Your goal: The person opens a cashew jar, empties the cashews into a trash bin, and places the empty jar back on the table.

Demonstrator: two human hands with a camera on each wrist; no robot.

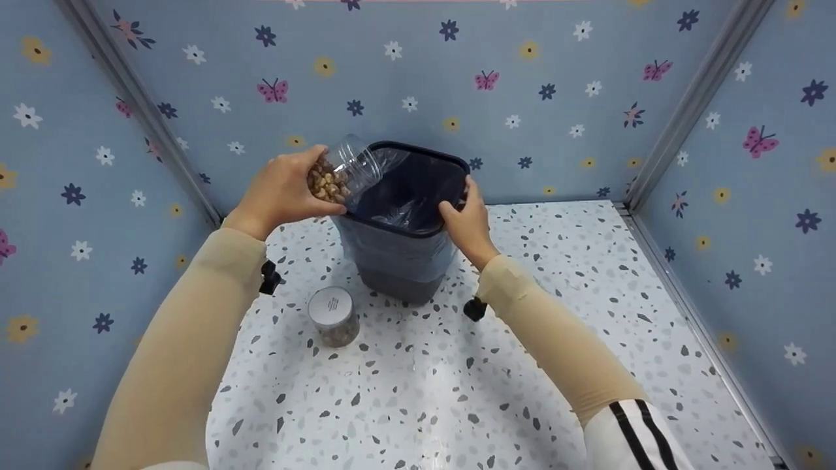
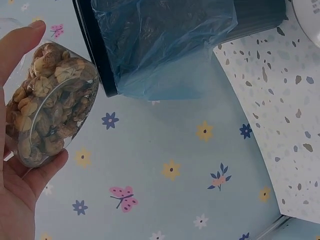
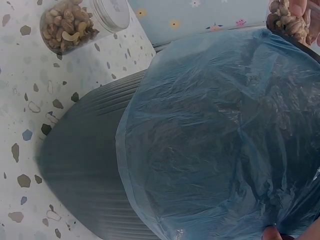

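Observation:
My left hand (image 1: pixel 284 189) grips a clear plastic jar (image 2: pixel 52 100) by its base end. The jar is tilted, its open mouth over the left rim of a dark trash can (image 1: pixel 418 153). Light brown, knobbly dried pieces, like dried mushrooms, lie inside toward the base. A blue plastic bag (image 3: pixel 210 130) lines the can and folds down over its outside. On the right side, my right hand (image 1: pixel 470 222) pinches the can's rim, thumb on the inner side. The right wrist view shows only bits of that hand's fingers.
A second, lidded jar (image 1: pixel 334 320) of mixed nuts stands on the white speckled table (image 1: pixel 418 391), in front of the can and to its left. Blue flowered panels (image 1: pixel 418 85) enclose the table at the back and both sides, with metal frame strips (image 1: pixel 692 98) at the corners.

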